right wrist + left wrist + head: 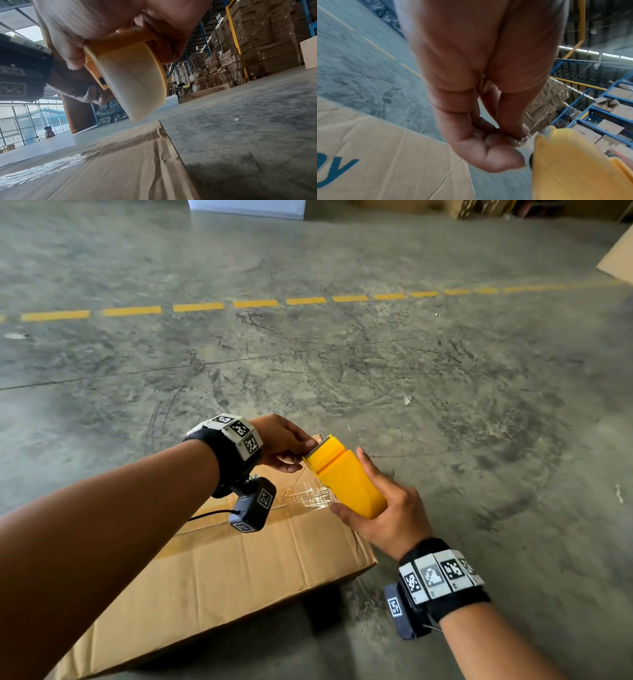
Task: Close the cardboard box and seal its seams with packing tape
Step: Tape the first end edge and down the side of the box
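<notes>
A closed cardboard box (pixel 239 570) lies on the concrete floor, with a crinkled strip of clear tape (pixel 308 494) along its top seam up to the far edge. My right hand (pixel 346 481) grips a yellow tape dispenser (pixel 329 453) just above that edge, blade end pointing away. In the right wrist view the tape roll (pixel 135 81) hovers a little above the box (pixel 120 169) and the taped seam (pixel 51 166). My left hand (pixel 303 453) is at the blade. Its thumb and fingers (pixel 505 138) pinch the loose tape end (pixel 521 140) beside the dispenser (pixel 573 169).
A yellow dashed line (pixel 253 302) crosses the floor ahead. Blue racks (pixel 594 108) and stacked cartons (pixel 257 47) stand further off. A white block (pixel 246 207) sits far ahead, and a cardboard flap (pixel 616 261) at right. People (pixel 49 132) stand in the distance.
</notes>
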